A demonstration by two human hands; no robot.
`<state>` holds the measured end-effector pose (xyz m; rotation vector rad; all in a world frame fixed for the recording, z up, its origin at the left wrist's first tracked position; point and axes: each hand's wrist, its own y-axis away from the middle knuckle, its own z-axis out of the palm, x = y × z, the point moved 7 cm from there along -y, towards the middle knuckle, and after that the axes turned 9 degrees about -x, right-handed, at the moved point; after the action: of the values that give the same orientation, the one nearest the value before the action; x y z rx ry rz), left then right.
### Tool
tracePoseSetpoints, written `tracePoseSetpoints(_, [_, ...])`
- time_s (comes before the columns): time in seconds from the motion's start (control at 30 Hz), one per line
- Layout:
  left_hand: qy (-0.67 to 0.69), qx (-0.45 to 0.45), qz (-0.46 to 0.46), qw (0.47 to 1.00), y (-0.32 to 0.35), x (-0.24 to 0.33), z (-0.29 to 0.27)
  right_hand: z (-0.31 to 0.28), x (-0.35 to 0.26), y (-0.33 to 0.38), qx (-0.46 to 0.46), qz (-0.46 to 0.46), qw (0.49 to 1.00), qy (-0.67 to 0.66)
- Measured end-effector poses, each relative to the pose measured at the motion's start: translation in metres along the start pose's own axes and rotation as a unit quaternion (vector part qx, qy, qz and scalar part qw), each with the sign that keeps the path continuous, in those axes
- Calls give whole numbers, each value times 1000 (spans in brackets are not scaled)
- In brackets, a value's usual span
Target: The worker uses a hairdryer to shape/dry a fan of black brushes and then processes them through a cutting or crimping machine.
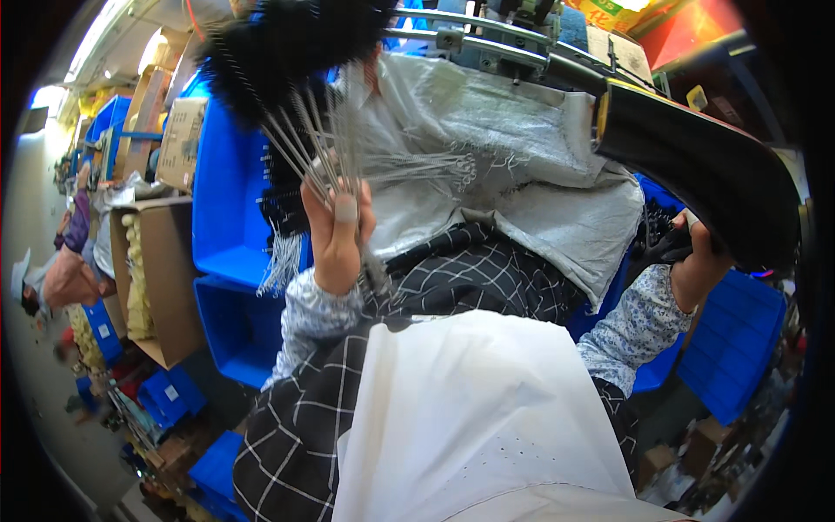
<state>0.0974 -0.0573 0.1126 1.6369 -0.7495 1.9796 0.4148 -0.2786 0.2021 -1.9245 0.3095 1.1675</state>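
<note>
Black brushes are in the left hand: wire stems run down between thumb and fingers, which are closed round them; bristle heads stand above the fingertips, blurred. Right hand is partly hidden by a black chute, next to dark bristles; cannot tell whether its fingers grasp them. More stems lie over a grey sheet, just right of the left hand.

Markings: printed carton at left, lettering too small to read; yellow packet at top right, red characters; white label on a far blue bin, illegible.

Containers: left bin, blue, holds further brushes, wire ends toward the person. Open carton holds cream pieces.
</note>
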Motion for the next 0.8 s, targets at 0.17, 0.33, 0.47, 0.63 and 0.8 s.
tracePoseSetpoints(0.17, [2,12,-5,1000,32,-27,5,4,0,3,23,6,1000,-13])
tracePoseSetpoints(0.33, [87,-45,-16,995,55,-45,19,5,-7,8,-74,-91,921,372])
tracePoseSetpoints(0.47, [120,-55,-7,991,41,-30,19,7,-15,5,-52,-128,913,383])
tracePoseSetpoints(0.63, [-121,-4,28,992,26,-9,-13,3,-23,0,-14,-182,894,410])
tracePoseSetpoints(0.8, [-367,0,-5,930,18,15,-20,-5,-34,2,22,-220,869,444])
